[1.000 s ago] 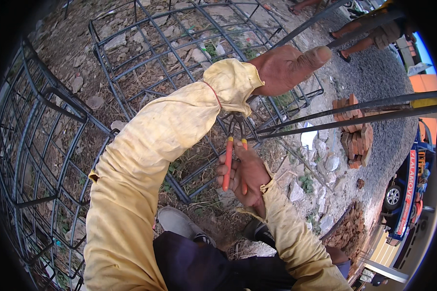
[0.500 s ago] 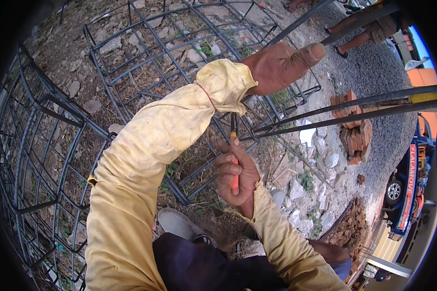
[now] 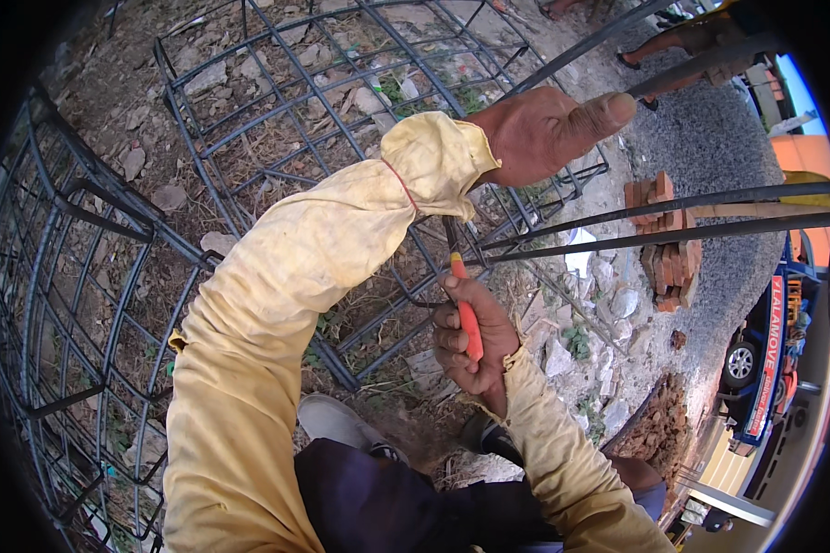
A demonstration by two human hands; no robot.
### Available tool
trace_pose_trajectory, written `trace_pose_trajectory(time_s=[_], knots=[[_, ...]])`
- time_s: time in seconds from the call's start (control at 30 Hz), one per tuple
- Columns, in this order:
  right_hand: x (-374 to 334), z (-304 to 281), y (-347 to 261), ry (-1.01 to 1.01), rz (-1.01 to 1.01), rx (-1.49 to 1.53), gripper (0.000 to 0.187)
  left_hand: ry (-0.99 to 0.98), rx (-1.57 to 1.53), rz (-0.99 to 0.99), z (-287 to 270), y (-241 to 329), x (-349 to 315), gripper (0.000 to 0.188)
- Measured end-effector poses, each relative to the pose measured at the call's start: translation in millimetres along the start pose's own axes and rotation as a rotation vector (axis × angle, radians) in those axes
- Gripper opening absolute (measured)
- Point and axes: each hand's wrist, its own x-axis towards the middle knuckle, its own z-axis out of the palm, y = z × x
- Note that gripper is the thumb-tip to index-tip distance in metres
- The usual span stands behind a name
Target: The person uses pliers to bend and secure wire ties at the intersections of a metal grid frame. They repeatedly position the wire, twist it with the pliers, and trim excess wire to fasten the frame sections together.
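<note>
My left hand (image 3: 558, 134), at the end of a loose yellow sleeve, is closed around a dark steel bar (image 3: 701, 66). Its thumb lies along the bar; its fingers are hidden underneath. Below it, my right hand (image 3: 478, 336) grips pliers (image 3: 468, 318) with red and yellow handles, held upright in the fist. Their dark jaws reach up beneath my left sleeve to the corner of a rebar cage (image 3: 341, 138), where the bars cross. What the jaws bite on is hidden. A thin dark curved piece, perhaps wire, shows beside my right fingers.
Another rebar cage (image 3: 92, 304) stands at the left. Two long bars (image 3: 655, 221) stretch right, past a brick stack (image 3: 664, 244). Rubble (image 3: 618, 313) covers the ground by a gravel strip (image 3: 701, 138). A person's leg (image 3: 659, 46) shows at the upper right; a blue vehicle (image 3: 756, 359) stands at the right.
My right hand has moved right and slightly down, and the pliers' handle has tilted to lean toward the lower right. My left hand has shifted slightly right with the bar.
</note>
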Motion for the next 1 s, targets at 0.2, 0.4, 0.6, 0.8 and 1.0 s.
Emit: trace_pose_trajectory(time_s=[0.2,0.4,0.6,0.8,1.0], knots=[[2,-38,1,-0.242,0.0,0.14,0.024,0.001,-0.006,0.024,4,1,5,0.092],[0,-28,1,0.149,-0.191,-0.364,0.024,-0.023,-0.03,-0.01,-1,6,1,0.092],[-5,-19,4,0.579,-0.408,-1.489,0.036,-0.095,0.017,-0.009,1,18,-12,0.082],[-10,20,13,0.47,-0.243,-0.988,0.04,-0.081,0.039,0.023,-2,27,-14,0.089],[7,8,29,-0.166,-0.186,0.112,0.045,-0.063,0.02,0.023,6,25,-11,0.089]])
